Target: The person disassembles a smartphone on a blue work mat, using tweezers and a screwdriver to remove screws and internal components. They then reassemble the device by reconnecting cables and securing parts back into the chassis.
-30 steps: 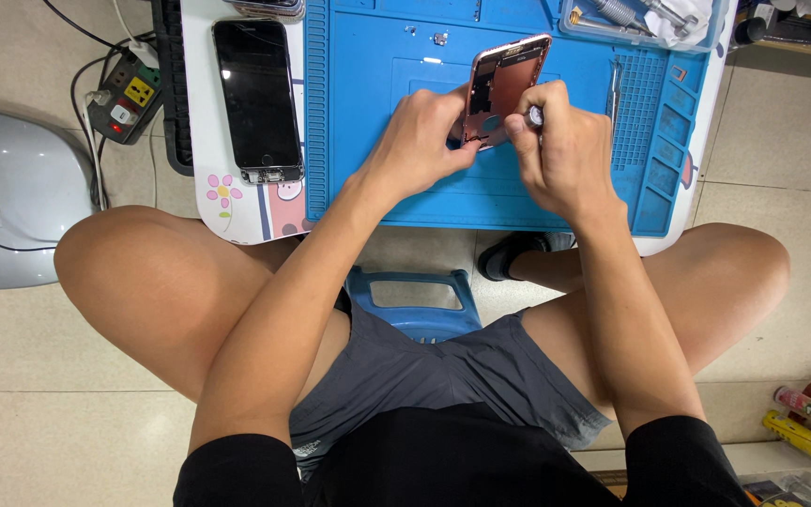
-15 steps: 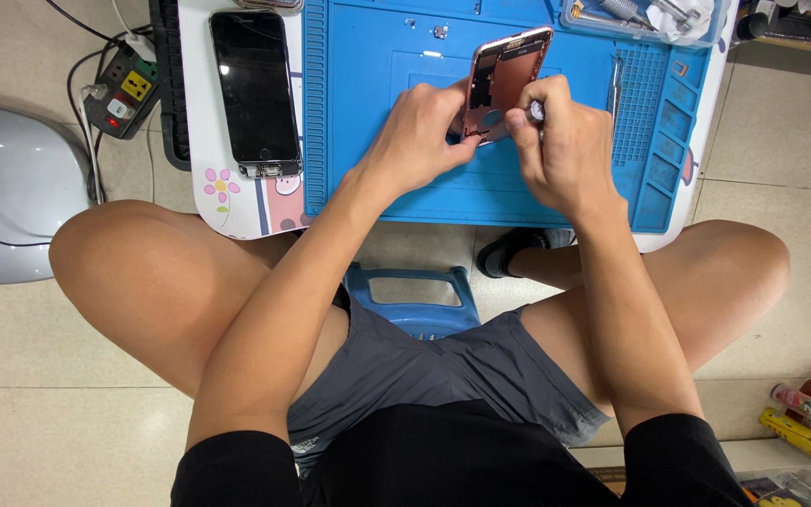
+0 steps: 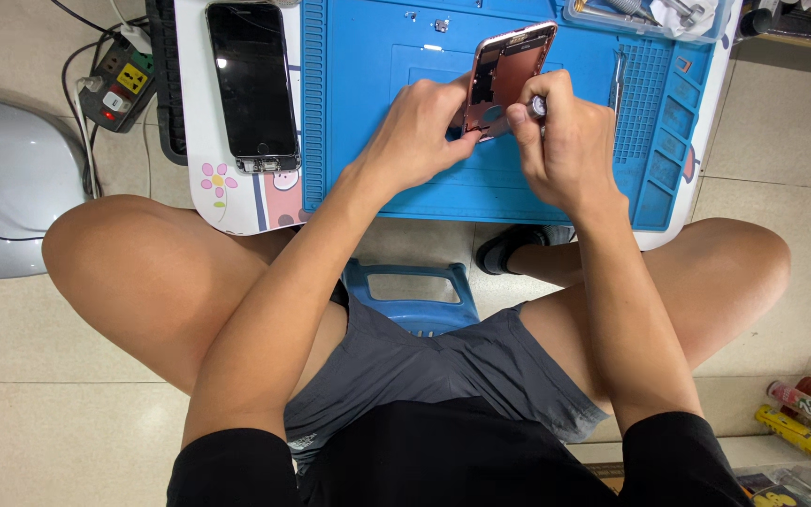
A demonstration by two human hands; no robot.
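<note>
Two hands w/ us: left hand (image 3: 415, 131) fingers pinch the pink phone shell (image 3: 507, 77), tilted up over the blue mat (image 3: 368, 113). Right hand (image 3: 565, 141) fingers grip a small tool (image 3: 538, 105) touching it.

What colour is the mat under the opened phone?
Bright blue: the work mat shows best in the head view, under the opened phone.

A black phone screen (image 3: 254, 86) lies near the table's left edge; a power strip (image 3: 119, 84) sits on the floor beside.
</note>
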